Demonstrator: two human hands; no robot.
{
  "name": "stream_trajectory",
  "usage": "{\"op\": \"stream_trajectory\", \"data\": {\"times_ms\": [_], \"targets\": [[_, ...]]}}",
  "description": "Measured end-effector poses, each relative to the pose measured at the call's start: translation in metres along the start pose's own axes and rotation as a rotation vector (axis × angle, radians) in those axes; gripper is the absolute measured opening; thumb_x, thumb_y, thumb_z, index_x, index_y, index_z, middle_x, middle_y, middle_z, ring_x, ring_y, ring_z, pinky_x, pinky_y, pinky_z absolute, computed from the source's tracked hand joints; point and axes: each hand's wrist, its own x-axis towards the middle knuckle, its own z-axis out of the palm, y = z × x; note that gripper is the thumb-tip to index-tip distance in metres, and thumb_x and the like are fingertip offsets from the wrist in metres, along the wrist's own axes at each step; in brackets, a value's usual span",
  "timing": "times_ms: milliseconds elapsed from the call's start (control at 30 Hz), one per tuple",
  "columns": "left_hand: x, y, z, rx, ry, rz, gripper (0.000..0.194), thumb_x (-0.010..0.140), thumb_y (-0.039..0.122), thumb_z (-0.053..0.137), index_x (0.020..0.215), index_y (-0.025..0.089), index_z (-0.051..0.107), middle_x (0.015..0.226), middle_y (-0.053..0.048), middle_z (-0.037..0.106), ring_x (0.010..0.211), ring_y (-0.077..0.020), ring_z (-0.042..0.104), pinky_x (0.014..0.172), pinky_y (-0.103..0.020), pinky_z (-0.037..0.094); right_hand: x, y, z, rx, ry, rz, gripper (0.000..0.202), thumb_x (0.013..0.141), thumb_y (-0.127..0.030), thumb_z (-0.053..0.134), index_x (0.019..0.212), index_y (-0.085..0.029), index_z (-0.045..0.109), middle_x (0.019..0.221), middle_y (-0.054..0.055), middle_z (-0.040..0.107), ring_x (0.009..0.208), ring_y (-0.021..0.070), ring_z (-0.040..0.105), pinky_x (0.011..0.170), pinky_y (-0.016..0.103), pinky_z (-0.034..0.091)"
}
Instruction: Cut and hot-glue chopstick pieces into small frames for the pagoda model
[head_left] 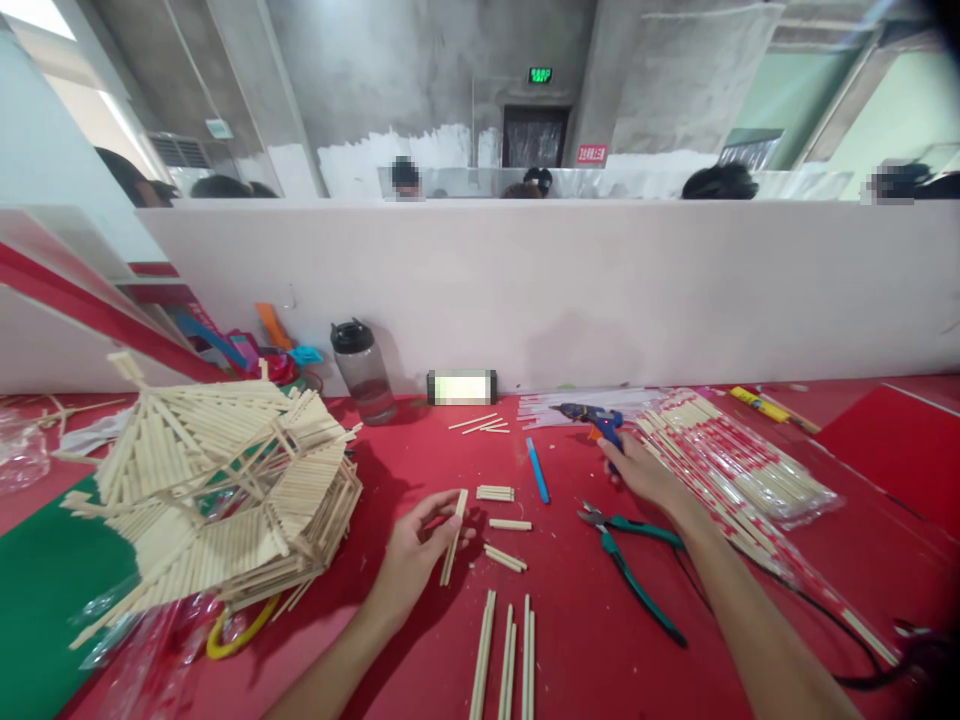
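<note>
My left hand (429, 537) pinches a pair of pale wooden sticks (454, 540), held upright at a slant between thumb and fingers. In my right hand (636, 466) is a blue hot glue gun (594, 416), its nozzle pointing left above the far part of the table. Short stick bundles (496, 493) lie just right of my left hand, and longer paired sticks (508, 660) lie nearer to me. Pliers with green handles (637, 575) rest open below my right hand. A blue pen (538, 470) lies between the hands.
A stick-built model with a pointed roof (232, 490) stands at the left, over a green mat (60, 580). Behind are a water bottle (364, 370) and a phone (462, 387) against the white partition (540, 290). Bagged sticks (742, 455) and a black cord (825, 625) lie right.
</note>
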Motion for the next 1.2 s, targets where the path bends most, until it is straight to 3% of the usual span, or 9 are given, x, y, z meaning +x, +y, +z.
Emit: {"op": "stream_trajectory", "data": {"times_ms": [100,200,300,400,500,600,767,1000,1200], "targets": [[0.0,0.0,0.001,0.009,-0.013,0.009,0.051,0.071,0.045,0.08,0.11,0.015,0.067,0.103,-0.009,0.069,0.084,-0.0252,0.074,0.075,-0.032,0.058,-0.023,-0.02,-0.004,0.486,-0.014,-0.095,0.044,0.085,-0.053,0.063,0.11,-0.02,0.05,0.089,0.008,0.071,0.076,0.0217,0.07,0.071,0.035,0.056],[0.0,0.002,0.001,0.023,-0.024,0.023,0.046,0.072,0.046,0.079,0.104,0.015,0.068,0.097,-0.007,0.069,0.082,-0.0234,0.073,0.072,-0.029,0.057,-0.049,-0.047,0.003,0.671,-0.022,-0.164,0.046,0.073,-0.046,0.079,0.103,-0.019,0.057,0.09,0.005,0.07,0.078,0.0187,0.068,0.075,0.031,0.054],[-0.001,0.003,0.001,0.033,-0.026,0.03,0.042,0.073,0.047,0.078,0.098,0.015,0.066,0.09,-0.005,0.068,0.075,-0.0197,0.072,0.066,-0.026,0.056,-0.074,-0.065,0.027,0.704,-0.135,-0.139,0.035,0.079,-0.048,0.074,0.076,-0.016,0.06,0.068,0.002,0.061,0.063,0.0136,0.057,0.061,0.025,0.047],[-0.002,0.003,-0.001,0.035,-0.031,0.041,0.04,0.076,0.048,0.076,0.095,0.016,0.063,0.083,-0.002,0.066,0.068,-0.0162,0.069,0.061,-0.024,0.054,-0.091,-0.072,0.06,0.799,-0.179,-0.158,0.036,0.088,-0.052,0.064,0.09,-0.016,0.064,0.061,-0.003,0.05,0.056,0.0109,0.047,0.057,0.024,0.042],[-0.002,0.001,-0.002,0.039,-0.053,0.059,0.037,0.078,0.047,0.074,0.093,0.016,0.06,0.082,-0.001,0.065,0.063,-0.0136,0.066,0.059,-0.023,0.052,-0.102,-0.071,0.084,0.654,-0.175,-0.192,0.044,0.091,-0.057,0.056,0.094,-0.014,0.066,0.056,-0.004,0.046,0.052,0.0115,0.043,0.052,0.024,0.038],[-0.002,-0.002,-0.003,0.056,-0.1,0.06,0.036,0.081,0.048,0.071,0.093,0.016,0.06,0.083,-0.003,0.068,0.062,-0.0131,0.065,0.059,-0.023,0.051,-0.11,-0.072,0.092,0.447,-0.077,-0.238,0.044,0.092,-0.056,0.054,0.088,-0.015,0.068,0.061,0.001,0.057,0.059,0.0163,0.054,0.057,0.027,0.045],[-0.001,-0.005,-0.003,0.059,-0.146,0.051,0.034,0.083,0.046,0.069,0.095,0.015,0.061,0.085,-0.005,0.071,0.062,-0.013,0.065,0.06,-0.023,0.05,-0.119,-0.082,0.089,0.227,-0.002,-0.36,0.037,0.094,-0.049,0.052,0.097,-0.018,0.072,0.085,0.006,0.074,0.087,0.0258,0.069,0.08,0.032,0.053],[-0.002,-0.003,-0.001,0.049,-0.132,0.036,0.037,0.08,0.047,0.072,0.094,0.015,0.059,0.086,-0.006,0.072,0.063,-0.0141,0.066,0.06,-0.024,0.051,-0.119,-0.083,0.087,0.06,0.064,-0.37,0.035,0.094,-0.047,0.052,0.09,-0.019,0.072,0.082,0.007,0.075,0.079,0.0257,0.071,0.072,0.031,0.054],[-0.003,-0.002,0.0,0.05,-0.116,0.026,0.037,0.079,0.047,0.073,0.093,0.016,0.06,0.085,-0.005,0.072,0.063,-0.0147,0.066,0.06,-0.024,0.052,-0.119,-0.084,0.085,0.065,0.037,-0.375,0.032,0.093,-0.047,0.053,0.096,-0.023,0.074,0.093,0.007,0.077,0.088,0.0276,0.072,0.077,0.033,0.054]]}}
